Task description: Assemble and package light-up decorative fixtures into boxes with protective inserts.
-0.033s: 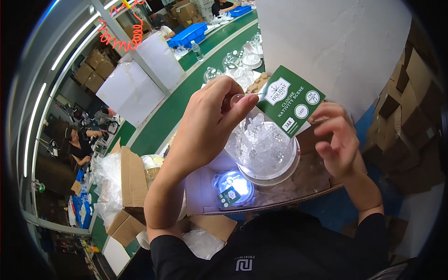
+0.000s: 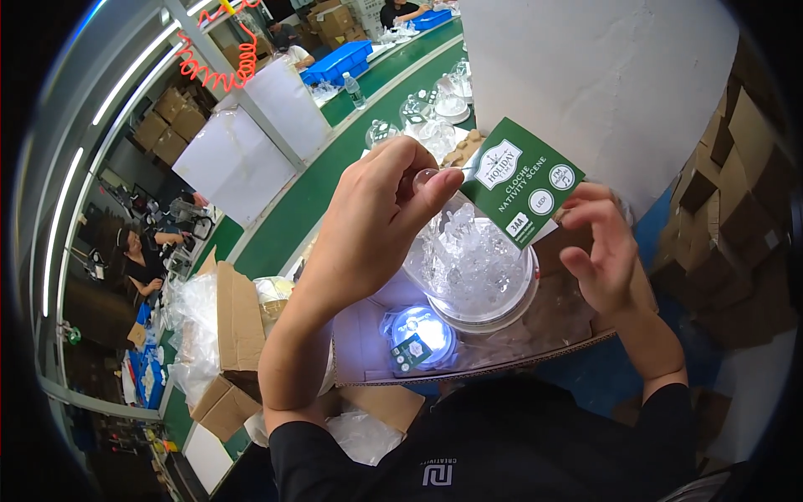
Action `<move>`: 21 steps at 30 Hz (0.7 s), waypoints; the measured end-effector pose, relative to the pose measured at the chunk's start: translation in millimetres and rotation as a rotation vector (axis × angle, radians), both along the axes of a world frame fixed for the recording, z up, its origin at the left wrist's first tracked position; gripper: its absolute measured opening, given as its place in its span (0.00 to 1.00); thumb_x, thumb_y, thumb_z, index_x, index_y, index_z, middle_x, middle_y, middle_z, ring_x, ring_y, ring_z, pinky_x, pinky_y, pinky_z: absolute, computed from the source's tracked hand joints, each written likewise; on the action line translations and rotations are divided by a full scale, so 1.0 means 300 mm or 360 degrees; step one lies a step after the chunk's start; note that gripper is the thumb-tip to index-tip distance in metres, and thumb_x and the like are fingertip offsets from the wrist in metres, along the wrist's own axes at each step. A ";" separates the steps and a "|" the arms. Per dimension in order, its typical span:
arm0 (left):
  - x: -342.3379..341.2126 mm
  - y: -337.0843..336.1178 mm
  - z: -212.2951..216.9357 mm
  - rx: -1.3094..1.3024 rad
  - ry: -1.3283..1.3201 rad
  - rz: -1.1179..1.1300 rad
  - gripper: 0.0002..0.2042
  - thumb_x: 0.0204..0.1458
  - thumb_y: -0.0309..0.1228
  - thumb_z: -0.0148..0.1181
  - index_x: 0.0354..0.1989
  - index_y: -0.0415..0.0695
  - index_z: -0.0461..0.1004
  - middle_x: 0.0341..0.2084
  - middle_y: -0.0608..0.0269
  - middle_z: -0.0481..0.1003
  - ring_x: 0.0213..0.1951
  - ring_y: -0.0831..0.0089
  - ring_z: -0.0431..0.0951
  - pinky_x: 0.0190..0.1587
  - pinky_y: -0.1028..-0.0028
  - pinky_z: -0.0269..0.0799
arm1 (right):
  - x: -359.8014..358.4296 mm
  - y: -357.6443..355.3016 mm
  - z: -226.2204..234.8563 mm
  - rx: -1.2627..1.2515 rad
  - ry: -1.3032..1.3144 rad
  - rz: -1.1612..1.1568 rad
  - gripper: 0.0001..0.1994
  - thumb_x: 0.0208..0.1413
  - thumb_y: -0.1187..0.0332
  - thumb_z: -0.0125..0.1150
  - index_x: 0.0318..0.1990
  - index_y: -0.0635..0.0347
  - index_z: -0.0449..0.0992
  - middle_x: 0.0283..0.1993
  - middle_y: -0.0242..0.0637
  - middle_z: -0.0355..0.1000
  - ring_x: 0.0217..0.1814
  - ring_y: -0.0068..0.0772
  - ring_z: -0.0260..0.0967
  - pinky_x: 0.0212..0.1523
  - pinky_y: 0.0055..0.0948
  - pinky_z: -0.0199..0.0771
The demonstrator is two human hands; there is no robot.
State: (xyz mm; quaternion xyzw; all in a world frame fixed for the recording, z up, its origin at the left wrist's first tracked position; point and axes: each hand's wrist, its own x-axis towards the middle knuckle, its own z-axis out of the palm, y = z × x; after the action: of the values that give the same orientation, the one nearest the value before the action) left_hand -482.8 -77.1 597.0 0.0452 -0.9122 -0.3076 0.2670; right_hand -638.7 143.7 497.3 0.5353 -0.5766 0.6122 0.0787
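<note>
My left hand (image 2: 381, 213) is closed at the round knob on top of a clear dome ornament (image 2: 477, 272), with thumb and index finger pinched near the tag's string. The dome tilts over a cardboard box, with clear crystal-like figures inside and a white round base. From its top hangs a green card tag (image 2: 527, 182) with white print. My right hand (image 2: 604, 247) is beside the tag's right edge, fingers curled but apart; whether a fingertip touches the card I cannot tell. Below, a second ornament (image 2: 425, 335) glows white, its own green tag (image 2: 411, 353) lying over it.
The open cardboard box (image 2: 493, 361) is in front of me. To the left, another carton (image 2: 240, 322) stands with plastic bags. More domes (image 2: 452, 105) sit on the green table (image 2: 288, 197), beyond a white panel (image 2: 602, 92). Cartons (image 2: 711, 217) pile up at right; co-workers sit farther off.
My right hand has shifted very slightly left, its fingers a little nearer the tag. My left hand and the dome look unchanged.
</note>
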 end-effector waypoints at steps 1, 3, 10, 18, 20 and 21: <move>0.000 0.000 0.000 0.0043 0.0004 -0.0032 0.11 0.62 0.33 0.61 0.36 0.36 0.72 0.23 0.70 0.69 0.26 0.87 0.64 0.27 0.82 0.61 | -0.013 -0.009 -0.032 0.0001 -0.0001 0.0001 0.19 0.54 0.55 0.72 0.41 0.57 0.72 0.56 0.41 0.72 0.56 0.39 0.71 0.62 0.42 0.65; 0.003 -0.002 0.000 0.0037 0.0005 -0.0035 0.11 0.63 0.33 0.61 0.36 0.36 0.72 0.24 0.70 0.69 0.26 0.87 0.65 0.28 0.82 0.62 | -0.033 -0.027 -0.090 0.0177 -0.0396 0.0289 0.32 0.51 0.52 0.74 0.55 0.58 0.65 0.66 0.43 0.61 0.67 0.38 0.60 0.64 0.39 0.64; 0.015 -0.015 -0.005 0.0154 0.0009 -0.0067 0.10 0.64 0.32 0.58 0.38 0.37 0.71 0.27 0.72 0.69 0.30 0.88 0.66 0.32 0.84 0.62 | -0.038 -0.029 -0.144 0.0656 -0.1209 0.0892 0.62 0.42 0.45 0.78 0.75 0.64 0.39 0.77 0.47 0.46 0.80 0.40 0.42 0.76 0.39 0.47; 0.011 -0.004 -0.002 0.0237 -0.0021 -0.0097 0.10 0.65 0.32 0.58 0.38 0.37 0.70 0.27 0.73 0.69 0.30 0.88 0.65 0.32 0.84 0.62 | -0.053 -0.006 -0.179 0.0741 -0.1182 0.0923 0.64 0.42 0.46 0.79 0.75 0.65 0.37 0.77 0.49 0.46 0.79 0.39 0.43 0.76 0.38 0.45; 0.012 -0.002 -0.005 0.0260 -0.0006 -0.0116 0.10 0.65 0.32 0.58 0.38 0.37 0.70 0.27 0.73 0.69 0.30 0.88 0.65 0.32 0.84 0.61 | -0.046 -0.008 -0.176 0.0707 -0.1159 0.0926 0.63 0.42 0.46 0.79 0.75 0.65 0.38 0.77 0.49 0.46 0.79 0.39 0.43 0.76 0.38 0.44; 0.012 -0.002 -0.007 0.0220 0.0005 -0.0091 0.10 0.65 0.33 0.58 0.37 0.37 0.71 0.27 0.73 0.69 0.30 0.88 0.65 0.32 0.84 0.61 | -0.043 -0.007 -0.173 0.0672 -0.1134 0.0927 0.62 0.42 0.47 0.79 0.75 0.66 0.40 0.77 0.49 0.46 0.79 0.40 0.43 0.76 0.38 0.44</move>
State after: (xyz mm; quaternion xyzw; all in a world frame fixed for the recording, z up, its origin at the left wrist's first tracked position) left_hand -479.2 -77.8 595.0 0.0368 -0.8893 -0.3774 0.2557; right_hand -651.6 141.6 445.4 0.4359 -0.5055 0.6234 -0.4071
